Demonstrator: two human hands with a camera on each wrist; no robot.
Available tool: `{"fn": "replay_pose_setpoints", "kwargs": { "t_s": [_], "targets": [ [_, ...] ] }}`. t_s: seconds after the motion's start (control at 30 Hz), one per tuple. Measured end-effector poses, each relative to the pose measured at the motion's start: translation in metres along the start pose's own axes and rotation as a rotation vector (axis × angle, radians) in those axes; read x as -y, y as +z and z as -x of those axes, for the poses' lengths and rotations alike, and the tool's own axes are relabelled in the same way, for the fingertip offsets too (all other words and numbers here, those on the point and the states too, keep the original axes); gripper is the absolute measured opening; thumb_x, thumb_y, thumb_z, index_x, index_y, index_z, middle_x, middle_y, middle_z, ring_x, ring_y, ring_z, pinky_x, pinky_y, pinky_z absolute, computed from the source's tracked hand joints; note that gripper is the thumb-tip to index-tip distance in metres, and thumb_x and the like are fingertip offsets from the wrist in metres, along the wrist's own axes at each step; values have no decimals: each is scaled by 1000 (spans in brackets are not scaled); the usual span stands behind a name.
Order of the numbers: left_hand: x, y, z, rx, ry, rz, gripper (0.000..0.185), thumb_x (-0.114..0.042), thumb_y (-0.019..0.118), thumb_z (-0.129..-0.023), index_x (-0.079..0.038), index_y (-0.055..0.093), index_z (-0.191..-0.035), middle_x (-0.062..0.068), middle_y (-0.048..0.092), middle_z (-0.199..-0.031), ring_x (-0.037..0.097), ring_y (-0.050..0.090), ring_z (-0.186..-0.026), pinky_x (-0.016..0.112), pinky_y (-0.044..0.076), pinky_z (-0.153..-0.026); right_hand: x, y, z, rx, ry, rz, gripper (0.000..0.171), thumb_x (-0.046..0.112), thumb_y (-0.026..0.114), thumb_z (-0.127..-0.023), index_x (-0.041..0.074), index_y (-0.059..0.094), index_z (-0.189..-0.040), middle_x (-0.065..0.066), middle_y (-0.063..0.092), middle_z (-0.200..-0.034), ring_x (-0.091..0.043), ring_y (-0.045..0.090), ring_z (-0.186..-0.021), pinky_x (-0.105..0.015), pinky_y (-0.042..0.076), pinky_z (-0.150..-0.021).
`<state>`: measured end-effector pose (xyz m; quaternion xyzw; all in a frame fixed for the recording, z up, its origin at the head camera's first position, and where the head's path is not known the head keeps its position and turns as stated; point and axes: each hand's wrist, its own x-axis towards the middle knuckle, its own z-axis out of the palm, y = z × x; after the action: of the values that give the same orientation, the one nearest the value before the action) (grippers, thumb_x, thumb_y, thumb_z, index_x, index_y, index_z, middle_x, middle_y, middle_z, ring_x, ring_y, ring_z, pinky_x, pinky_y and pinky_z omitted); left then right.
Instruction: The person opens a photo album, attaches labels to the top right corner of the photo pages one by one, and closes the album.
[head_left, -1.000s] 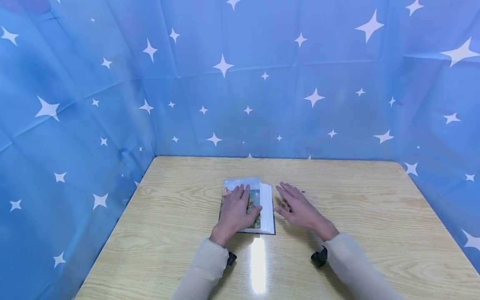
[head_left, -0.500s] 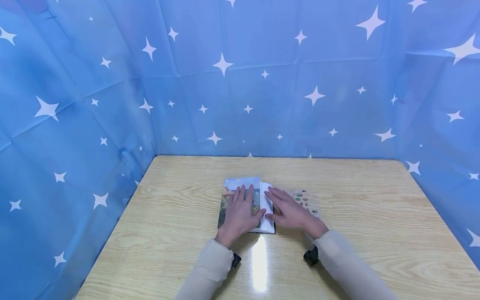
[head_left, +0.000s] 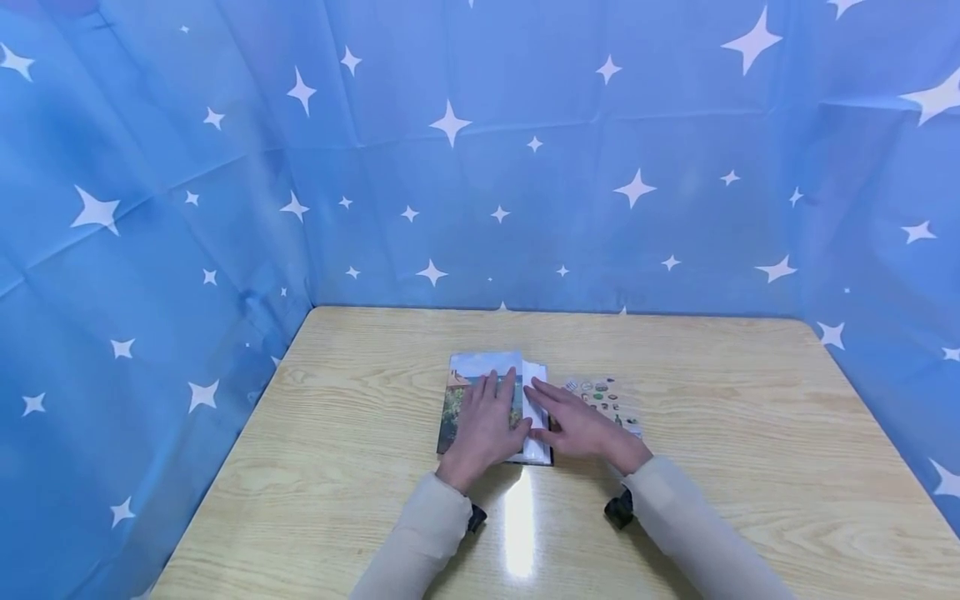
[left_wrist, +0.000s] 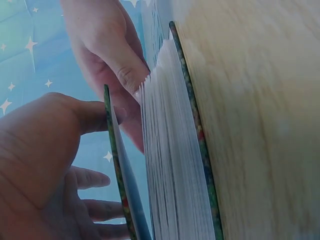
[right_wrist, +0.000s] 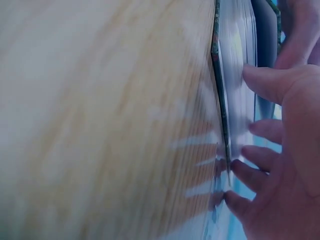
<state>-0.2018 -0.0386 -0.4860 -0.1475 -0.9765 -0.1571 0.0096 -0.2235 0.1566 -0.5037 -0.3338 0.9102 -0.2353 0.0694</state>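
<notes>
A book (head_left: pixel 487 400) with a painted landscape cover lies flat near the middle of the wooden table (head_left: pixel 337 467), its spine to the left and its page edges facing right. The left hand (head_left: pixel 486 429) rests on the cover with the fingers laid out straight and pointing to the far side; the thumb hooks under the cover's right edge, and the left wrist view shows the cover (left_wrist: pixel 116 165) lifted a little clear of the page block (left_wrist: pixel 170 170), so the hand seems placed both to steady the book and to hold that gap. The right hand (head_left: pixel 577 425) comes in from the right with its fingers extended and close together, the fingertips (head_left: pixel 534 390) lying on the exposed white pages at the book's right edge; in the right wrist view the thumb (right_wrist: pixel 267 82) presses against the page edges, as though feeling for a place to part them. The two hands sit side by side, nearly touching over the book, neither one clamped around it. Just right of the book, partly under the right hand, lies a sticker sheet (head_left: pixel 603 396) with small round pictures, flat on the table. Blue cloth with white stars (head_left: pixel 450 167) walls in the far and side edges.
</notes>
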Motion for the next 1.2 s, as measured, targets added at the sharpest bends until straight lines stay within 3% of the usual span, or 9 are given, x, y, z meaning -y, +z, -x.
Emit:
{"fn": "replay_pose_setpoints", "kwargs": {
  "t_s": [0.3, 0.67, 0.97, 1.2],
  "targets": [
    [-6, -5, -1, -5, 19, 45, 78, -35, 63, -94, -9, 25, -157, 23, 35, -155, 37, 32, -145, 49, 26, -119, 0, -3, -3, 35, 41, 13, 75, 36, 63, -97, 7, 28, -156, -20, 23, -161, -40, 27, -146, -59, 22, -117],
    [-1, -11, 1, -22, 33, 122, 74, -30, 62, -95, -9, 27, -157, 23, 39, -153, 39, 36, -142, 51, 31, -116, 2, -2, -3, 29, 23, 10, 70, 34, 63, -97, 4, 33, -154, -22, 26, -160, -41, 29, -145, -60, 26, -115],
    [3, -23, 3, -15, 10, 242, 74, -27, 62, -95, -13, 25, -158, 18, 42, -153, 34, 38, -142, 51, 40, -111, 0, 0, -3, 18, 13, 6, 70, 37, 63, -97, 6, 36, -153, -22, 27, -159, -42, 32, -143, -59, 31, -113],
    [11, -36, 4, -8, 12, 407, 71, -27, 59, -97, -13, 25, -158, 14, 41, -154, 30, 42, -140, 47, 41, -110, 1, -2, -2, 29, 27, -3, 70, 37, 63, -97, 5, 36, -153, -23, 27, -159, -43, 32, -143, -58, 31, -113]
  ]
}}
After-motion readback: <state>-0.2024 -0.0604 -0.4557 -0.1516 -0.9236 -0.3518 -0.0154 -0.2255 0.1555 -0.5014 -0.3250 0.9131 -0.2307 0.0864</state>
